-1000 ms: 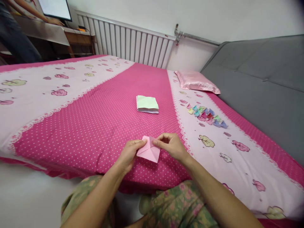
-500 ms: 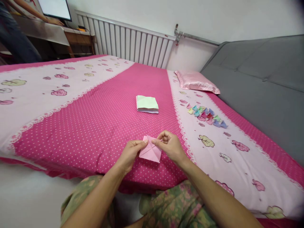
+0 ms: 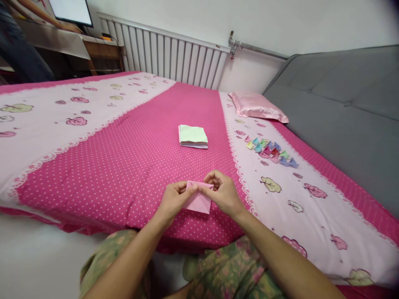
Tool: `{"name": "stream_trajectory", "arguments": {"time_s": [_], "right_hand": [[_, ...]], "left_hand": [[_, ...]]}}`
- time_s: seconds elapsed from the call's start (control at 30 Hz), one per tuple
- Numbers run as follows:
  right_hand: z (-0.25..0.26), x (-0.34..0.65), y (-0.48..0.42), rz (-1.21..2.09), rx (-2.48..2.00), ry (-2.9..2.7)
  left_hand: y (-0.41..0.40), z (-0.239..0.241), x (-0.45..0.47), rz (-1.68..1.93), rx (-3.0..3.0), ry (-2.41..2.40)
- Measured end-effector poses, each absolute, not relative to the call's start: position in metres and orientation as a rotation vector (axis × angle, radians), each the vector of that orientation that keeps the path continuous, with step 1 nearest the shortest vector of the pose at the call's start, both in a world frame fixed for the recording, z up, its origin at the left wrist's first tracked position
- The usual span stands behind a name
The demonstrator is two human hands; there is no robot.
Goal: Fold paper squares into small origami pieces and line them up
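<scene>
A pink sheet of paper (image 3: pixel 198 202) lies partly folded on the pink dotted bedspread (image 3: pixel 131 153) near the bed's front edge. My left hand (image 3: pixel 172 200) pinches its left upper part. My right hand (image 3: pixel 223 192) pinches its upper right edge, fingers curled. The fingertips of both hands meet over the top fold. Farther up the bed lies a stack of coloured paper (image 3: pixel 193 136) with a pale green sheet on top. To the right, several small folded paper pieces (image 3: pixel 270 150) in mixed colours lie in a cluster.
A pink satin pillow (image 3: pixel 257 107) lies at the far right by the grey padded headboard (image 3: pixel 336 112). A white radiator (image 3: pixel 168 54) lines the far wall. At the top left, another person's arm (image 3: pixel 40 16) rests on a desk by a monitor (image 3: pixel 72 11).
The pink paper went from an open kite-like shape to a flatter, narrower fold. Both hands have drawn closer together over its top edge.
</scene>
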State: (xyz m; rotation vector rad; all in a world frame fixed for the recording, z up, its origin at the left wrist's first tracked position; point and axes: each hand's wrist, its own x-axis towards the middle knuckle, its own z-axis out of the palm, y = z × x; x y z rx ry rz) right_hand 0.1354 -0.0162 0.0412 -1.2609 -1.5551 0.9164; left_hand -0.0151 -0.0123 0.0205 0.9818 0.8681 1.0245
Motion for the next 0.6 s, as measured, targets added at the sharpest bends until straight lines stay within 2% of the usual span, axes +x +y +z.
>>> {"name": "stream_trajectory", "arguments": {"time_s": [0.13,0.4,0.6], "right_hand": [[0.0427,0.1337,-0.0163,0.903,-1.226,-1.565],[0.0382,0.1397,-0.0099,1.255,-1.194,-1.372],[0.0432,0.1404,-0.0099,1.225,-1.201,-1.363]], "left_hand": [[-0.0115,0.02,-0.0163,1.043,0.971,0.895],[-0.0097,0.0158,-0.0186,1.084,0.909,0.869],[-0.0088,0.0126,-0.0189,1.114,0.914,0.843]]}}
